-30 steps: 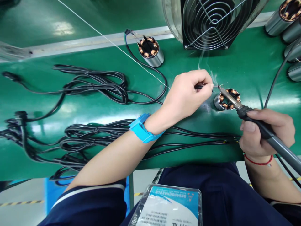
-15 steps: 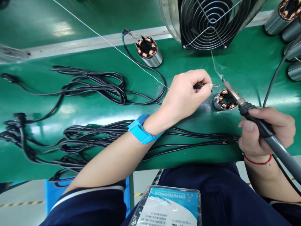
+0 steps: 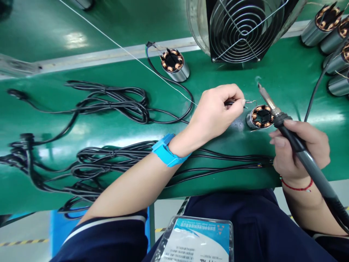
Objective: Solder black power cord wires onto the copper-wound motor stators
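My left hand (image 3: 216,111), with a blue wrist strap (image 3: 166,150), pinches the end of a black wire (image 3: 236,102) just left of a small steel motor stator with copper windings (image 3: 260,116). A thin solder wire (image 3: 131,55) runs in from the upper left to that hand. My right hand (image 3: 300,149) grips a soldering iron (image 3: 297,145). The iron's tip (image 3: 260,88) is raised a little above and behind the stator, clear of the wire end, with a faint wisp of smoke.
A wire-guarded fan (image 3: 241,27) stands at the back of the green bench (image 3: 109,127). Another stator (image 3: 174,64) sits at back centre, several more (image 3: 331,32) at the right edge. Black cable bundles (image 3: 109,160) lie on the left. A badge (image 3: 196,238) hangs below.
The soldering iron's tip has lifted off the wire end and drawn back up and to the right. The smoke has thinned. My left hand holds its place.
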`<state>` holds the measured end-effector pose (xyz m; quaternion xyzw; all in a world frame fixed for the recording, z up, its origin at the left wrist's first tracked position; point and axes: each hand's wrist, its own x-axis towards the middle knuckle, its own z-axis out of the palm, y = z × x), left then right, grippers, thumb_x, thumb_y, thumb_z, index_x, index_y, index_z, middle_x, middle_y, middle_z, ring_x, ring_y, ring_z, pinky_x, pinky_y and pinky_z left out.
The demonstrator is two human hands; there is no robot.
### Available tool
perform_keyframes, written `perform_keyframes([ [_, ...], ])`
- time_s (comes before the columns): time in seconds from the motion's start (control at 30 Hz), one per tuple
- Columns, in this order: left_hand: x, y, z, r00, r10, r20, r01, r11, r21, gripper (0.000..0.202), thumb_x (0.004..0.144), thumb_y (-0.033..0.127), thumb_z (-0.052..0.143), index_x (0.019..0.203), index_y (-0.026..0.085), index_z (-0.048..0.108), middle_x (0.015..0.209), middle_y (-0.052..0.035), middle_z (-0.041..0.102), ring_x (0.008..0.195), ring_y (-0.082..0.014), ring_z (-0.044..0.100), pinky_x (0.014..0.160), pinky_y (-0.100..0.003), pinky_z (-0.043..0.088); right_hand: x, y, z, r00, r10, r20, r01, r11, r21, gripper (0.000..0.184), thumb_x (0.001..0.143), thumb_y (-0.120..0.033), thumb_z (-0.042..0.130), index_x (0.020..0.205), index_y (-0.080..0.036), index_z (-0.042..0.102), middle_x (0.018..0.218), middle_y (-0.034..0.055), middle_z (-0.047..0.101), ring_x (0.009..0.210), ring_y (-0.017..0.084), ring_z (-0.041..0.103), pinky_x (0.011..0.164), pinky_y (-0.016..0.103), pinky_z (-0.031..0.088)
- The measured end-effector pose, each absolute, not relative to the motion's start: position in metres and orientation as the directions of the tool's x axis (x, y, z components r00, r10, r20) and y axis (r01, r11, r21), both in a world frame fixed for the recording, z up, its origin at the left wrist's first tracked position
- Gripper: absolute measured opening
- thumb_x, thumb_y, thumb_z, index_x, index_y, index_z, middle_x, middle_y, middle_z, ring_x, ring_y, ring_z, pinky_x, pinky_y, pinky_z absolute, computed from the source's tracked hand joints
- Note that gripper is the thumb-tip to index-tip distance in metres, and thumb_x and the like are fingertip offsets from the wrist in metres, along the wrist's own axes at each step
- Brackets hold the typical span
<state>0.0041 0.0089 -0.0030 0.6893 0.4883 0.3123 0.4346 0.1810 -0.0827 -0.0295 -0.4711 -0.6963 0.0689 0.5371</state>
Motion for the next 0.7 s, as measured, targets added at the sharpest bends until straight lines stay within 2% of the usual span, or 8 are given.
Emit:
perform_keyframes([
  [0.1, 0.003, 0.008, -0.004, 0.355, 0.935, 0.013, 0.374, -0.154, 0.915, 0.013, 0.079, 0.013, 0.053, 0.067, 0.018, 0.055, 0.066, 0.0008, 0.055, 0.067, -0.0117, 0.050, 0.063, -0.026, 0.039, 0.176, -0.081, -0.024, 0.071, 0.803, 0.591, 0.545, 0.465, -0.698, 0.051, 0.087, -0.021, 0.064, 0.136, -0.032, 0.053, 0.116, 0.0025, 0.069, 0.087, 0.018, 0.074, 0.069, 0.031, 0.063],
  [0.17, 0.002, 0.008, -0.006, 0.369, 0.929, 0.010, 0.332, -0.142, 0.932, 0.011, 0.079, 0.013, 0.053, 0.071, 0.018, 0.056, 0.065, 0.0016, 0.053, 0.065, -0.0110, 0.049, 0.062, -0.025, 0.039, 0.173, -0.076, -0.015, 0.067, 0.852, 0.519, 0.585, 0.388, -0.712, 0.048, 0.091, -0.021, 0.058, 0.137, -0.034, 0.051, 0.115, 0.0013, 0.070, 0.094, 0.020, 0.073, 0.083, 0.037, 0.062],
  [0.27, 0.000, 0.007, -0.007, 0.374, 0.927, -0.010, 0.260, -0.094, 0.961, 0.006, 0.080, 0.015, 0.053, 0.080, 0.020, 0.056, 0.064, 0.0030, 0.049, 0.061, -0.0101, 0.047, 0.060, -0.024, 0.040, 0.171, -0.066, -0.001, -0.031, 0.903, 0.429, 0.709, 0.322, -0.628, 0.043, 0.092, -0.022, 0.056, 0.133, -0.035, 0.050, 0.106, 0.0003, 0.072, 0.103, 0.022, 0.069, 0.095, 0.044, 0.055],
  [0.37, -0.001, 0.005, -0.007, 0.383, 0.924, -0.011, 0.237, -0.086, 0.968, 0.007, 0.081, 0.015, 0.054, 0.078, 0.021, 0.052, 0.065, 0.0027, 0.049, 0.060, -0.0102, 0.047, 0.059, -0.024, 0.041, 0.166, -0.057, 0.004, -0.079, 0.926, 0.370, 0.748, 0.301, -0.592, 0.045, 0.091, -0.024, 0.058, 0.133, -0.036, 0.047, 0.107, 0.0009, 0.071, 0.098, 0.023, 0.068, 0.089, 0.046, 0.055],
  [0.47, -0.002, 0.003, -0.004, 0.384, 0.922, 0.035, 0.236, -0.135, 0.962, 0.009, 0.082, 0.016, 0.054, 0.074, 0.020, 0.051, 0.069, 0.0012, 0.052, 0.063, -0.0110, 0.049, 0.060, -0.025, 0.042, 0.161, -0.052, -0.001, -0.068, 0.921, 0.383, 0.741, 0.304, -0.599, 0.045, 0.090, -0.022, 0.057, 0.132, -0.034, 0.046, 0.097, -0.0002, 0.070, 0.091, 0.023, 0.067, 0.086, 0.046, 0.054],
  [0.57, -0.003, 0.002, -0.002, 0.393, 0.915, 0.084, 0.236, -0.189, 0.953, 0.008, 0.084, 0.020, 0.057, 0.076, 0.020, 0.055, 0.079, -0.0015, 0.060, 0.071, -0.0129, 0.054, 0.065, -0.026, 0.046, 0.160, -0.051, -0.008, -0.047, 0.908, 0.417, 0.683, 0.334, -0.650, 0.047, 0.088, -0.020, 0.059, 0.131, -0.032, 0.045, 0.089, -0.0016, 0.067, 0.088, 0.021, 0.066, 0.087, 0.044, 0.054],
  [0.7, -0.006, 0.002, -0.001, 0.469, 0.868, 0.162, 0.260, -0.311, 0.914, 0.011, 0.085, 0.019, 0.058, 0.074, 0.019, 0.059, 0.087, -0.0034, 0.065, 0.083, -0.0157, 0.059, 0.076, -0.030, 0.049, 0.163, -0.048, -0.017, 0.000, 0.905, 0.426, 0.581, 0.346, -0.736, 0.049, 0.087, -0.023, 0.062, 0.132, -0.031, 0.045, 0.089, -0.0022, 0.065, 0.080, 0.017, 0.065, 0.085, 0.039, 0.056],
])
